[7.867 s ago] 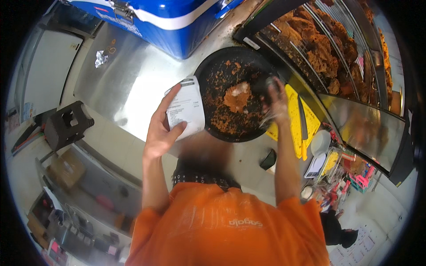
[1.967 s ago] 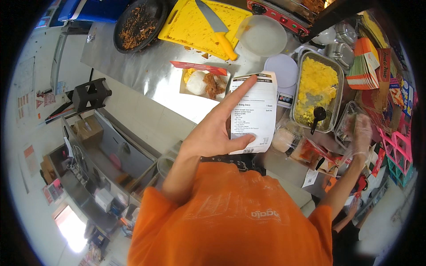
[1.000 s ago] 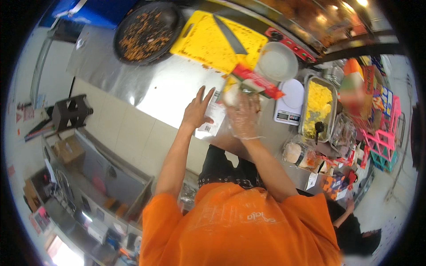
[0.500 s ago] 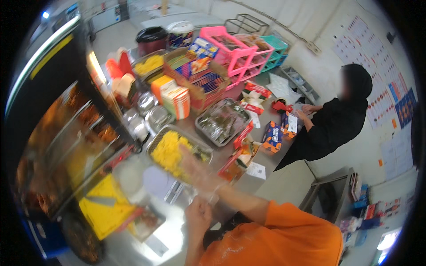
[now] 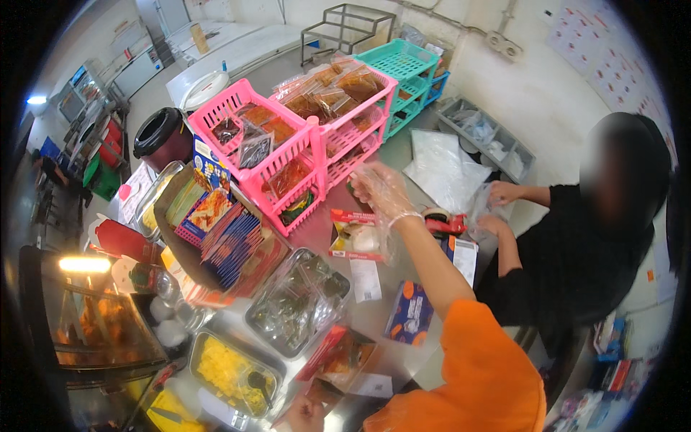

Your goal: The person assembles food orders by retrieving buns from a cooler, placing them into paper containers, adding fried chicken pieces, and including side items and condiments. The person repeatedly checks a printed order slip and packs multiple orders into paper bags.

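By pink rack (image 5: pixel 317 155) edge | right hand (image 5: pixel 381 193): fingers curled, grip unclear | left hand (image 5: pixel 302 415): likewise | narrow gap before plastic sheets (image 5: pixel 440 162)

We take this for a takeaway food kitchen. A steel counter (image 5: pixel 389 277) runs before us, with a lamp-lit display cabinet (image 5: pixel 104 324) at its near left and, beside that, a metal tray (image 5: pixel 193 365) of what looks like scrambled egg. Farther off we see pink baskets (image 5: pixel 277 189) loaded with sealed sachets (image 5: pixel 335 86). An open meal box (image 5: pixel 358 235) sits next to a printed slip (image 5: pixel 366 279), and on the right a co-worker (image 5: pixel 583 230) in black handles a clear bag (image 5: pixel 480 210).
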Demonstrator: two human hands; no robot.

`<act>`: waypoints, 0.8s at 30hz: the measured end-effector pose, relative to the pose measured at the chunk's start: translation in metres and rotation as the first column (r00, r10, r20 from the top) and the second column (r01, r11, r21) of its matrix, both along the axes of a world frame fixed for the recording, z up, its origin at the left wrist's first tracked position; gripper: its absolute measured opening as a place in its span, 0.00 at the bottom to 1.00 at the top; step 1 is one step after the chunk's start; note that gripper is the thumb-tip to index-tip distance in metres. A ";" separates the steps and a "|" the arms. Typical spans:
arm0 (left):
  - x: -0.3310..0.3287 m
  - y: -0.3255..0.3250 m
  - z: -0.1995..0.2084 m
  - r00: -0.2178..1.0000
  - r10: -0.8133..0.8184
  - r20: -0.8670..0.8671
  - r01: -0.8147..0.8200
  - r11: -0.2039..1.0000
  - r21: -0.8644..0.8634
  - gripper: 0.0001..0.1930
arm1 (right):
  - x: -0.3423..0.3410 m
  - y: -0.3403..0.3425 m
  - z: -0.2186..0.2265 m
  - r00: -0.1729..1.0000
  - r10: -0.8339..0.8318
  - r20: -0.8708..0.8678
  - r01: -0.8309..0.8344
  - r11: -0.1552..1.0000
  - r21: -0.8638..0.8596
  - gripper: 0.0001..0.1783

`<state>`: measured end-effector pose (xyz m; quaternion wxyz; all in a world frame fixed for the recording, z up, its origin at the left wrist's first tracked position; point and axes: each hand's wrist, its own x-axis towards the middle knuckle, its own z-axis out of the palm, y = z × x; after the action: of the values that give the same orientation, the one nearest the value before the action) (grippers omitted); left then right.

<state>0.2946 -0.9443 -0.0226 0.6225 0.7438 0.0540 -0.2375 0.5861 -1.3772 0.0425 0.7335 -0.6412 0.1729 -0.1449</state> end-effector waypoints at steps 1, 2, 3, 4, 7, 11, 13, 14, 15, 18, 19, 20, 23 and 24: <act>0.008 -0.010 0.000 0.998 0.060 -0.010 -0.059 0.998 0.036 0.11 | 0.006 -0.014 -0.010 1.000 -0.029 -0.011 0.029 0.999 0.018 0.16; 0.024 -0.025 0.013 0.990 0.139 -0.010 -0.137 0.988 0.071 0.13 | 0.013 -0.018 -0.014 0.999 -0.038 -0.017 0.038 0.999 0.036 0.16; 0.040 -0.040 0.024 0.975 0.222 -0.012 -0.220 0.970 0.107 0.17 | 0.016 -0.021 -0.015 0.995 -0.034 -0.091 0.041 0.997 0.068 0.14; 0.046 -0.046 0.028 0.985 0.157 0.077 -0.171 0.955 0.240 0.14 | 0.021 -0.012 -0.011 0.985 0.023 -0.172 -0.005 0.995 0.104 0.13; 0.071 -0.071 0.064 0.973 -0.049 0.225 -0.058 0.893 0.447 0.13 | -0.001 -0.041 0.009 0.982 0.107 -0.155 -0.188 0.607 -0.772 0.13; 0.047 -0.067 0.076 0.981 0.056 0.184 -0.117 0.932 0.342 0.09 | -0.044 -0.035 -0.022 0.981 -0.192 -0.032 0.156 0.872 -0.463 0.19; 0.027 -0.062 0.074 0.945 0.140 0.296 -0.216 0.947 0.240 0.05 | -0.069 0.020 -0.012 0.998 -0.059 0.005 0.055 0.898 -0.437 0.20; 0.015 -0.055 0.072 0.925 0.151 0.348 -0.230 0.953 0.199 0.04 | -0.082 0.059 -0.005 0.999 0.033 -0.006 -0.033 0.900 -0.435 0.21; 0.005 -0.046 0.077 0.974 0.094 0.206 -0.141 0.964 0.225 0.06 | -0.101 0.096 -0.007 0.985 0.172 0.034 -0.148 0.919 -0.365 0.22; -0.031 -0.021 0.093 0.981 -0.034 0.191 0.001 0.986 0.169 0.16 | -0.149 0.222 -0.075 0.839 0.491 0.234 -0.531 0.833 0.156 0.23; -0.047 -0.014 0.097 0.969 -0.032 0.244 -0.010 0.986 0.167 0.20 | -0.177 0.266 -0.054 0.776 0.566 0.277 -0.629 0.667 0.399 0.26; -0.069 -0.006 0.102 0.958 -0.023 0.286 -0.027 0.985 0.171 0.25 | -0.209 0.312 -0.030 0.721 0.626 0.296 -0.642 0.444 0.626 0.30; -0.139 0.026 0.054 0.871 0.192 0.452 -0.272 0.955 0.119 0.18 | -0.295 0.400 0.042 0.203 0.972 0.115 -0.840 0.233 -0.490 0.54; -0.158 0.050 0.050 0.859 0.209 0.468 -0.287 0.953 0.100 0.16 | -0.311 0.429 0.045 0.080 0.991 0.108 -0.799 0.128 -0.587 0.59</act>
<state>0.1363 -0.8944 0.0275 0.5791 0.8144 0.0232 0.0295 0.2753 -0.9477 0.0870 0.5305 -0.6693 -0.4923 0.1678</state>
